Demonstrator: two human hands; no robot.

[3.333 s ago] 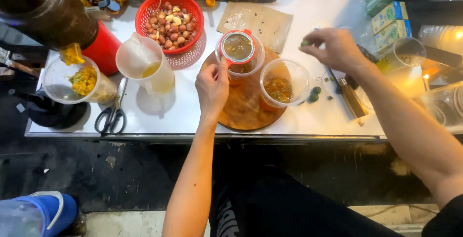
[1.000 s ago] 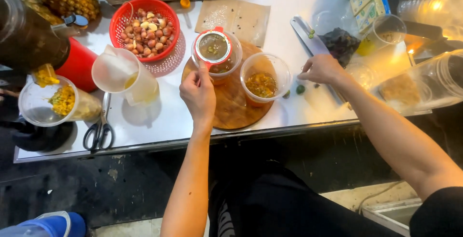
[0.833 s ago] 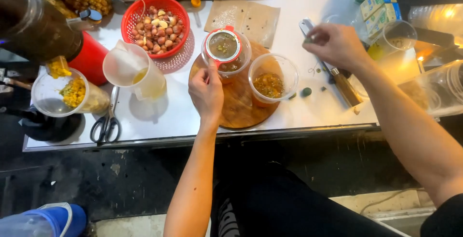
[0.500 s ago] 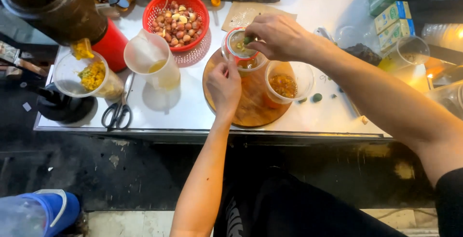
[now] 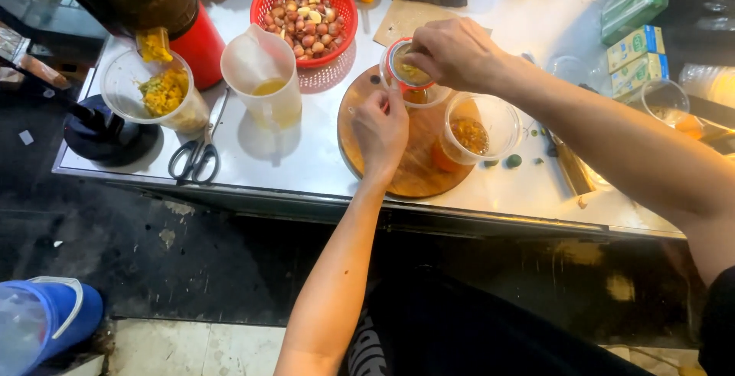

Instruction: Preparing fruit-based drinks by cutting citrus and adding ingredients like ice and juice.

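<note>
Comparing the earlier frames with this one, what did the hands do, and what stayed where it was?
The right hand swung in from the counter's right side, near the small green fruits, to sit over the red-rimmed cup. The left hand stayed beside that cup on the wooden board. The second cup, jug, red basket and scissors kept their places.

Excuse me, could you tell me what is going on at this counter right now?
A person is working over a round wooden board on the steel counter. The right hand reaches over a clear plastic cup with a red strainer rim, while the left hand steadies it from below. Beside it stands a second clear cup of amber liquid. A red basket of small brown fruits sits behind.
</note>
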